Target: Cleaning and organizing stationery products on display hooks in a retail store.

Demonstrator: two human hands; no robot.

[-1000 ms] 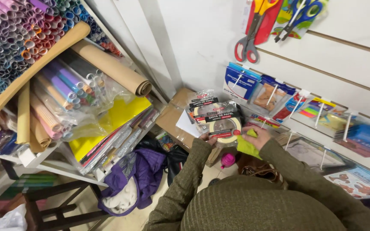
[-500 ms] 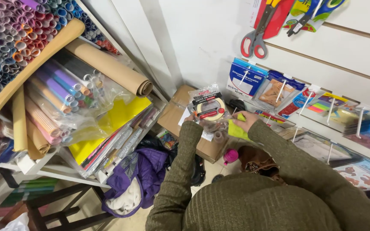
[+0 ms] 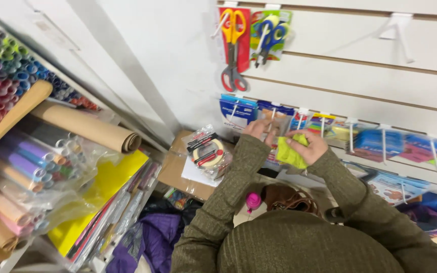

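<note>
My right hand (image 3: 307, 145) is closed around a crumpled yellow-green cloth (image 3: 290, 153), held in front of the slat wall. My left hand (image 3: 257, 129) is just left of it, fingers pinched on the edge of a clear hanging packet (image 3: 279, 120) on a wall hook. A clear bag of tape rolls (image 3: 208, 151) rests beside my left forearm on a cardboard box (image 3: 178, 169). Both arms are in olive knit sleeves.
Packaged scissors (image 3: 233, 48) (image 3: 271, 35) hang higher on the wall, with a row of coloured packets (image 3: 380, 144) along the hooks. Paper rolls (image 3: 84, 126) and bagged coloured rolls (image 3: 31, 167) fill the left shelves. A purple garment (image 3: 150, 242) and a pink-capped bottle (image 3: 253, 200) lie below.
My left hand has let the tape bag down onto the box and risen to the hanging packets. The right hand moved up with the cloth. The view has come closer to the wall.
</note>
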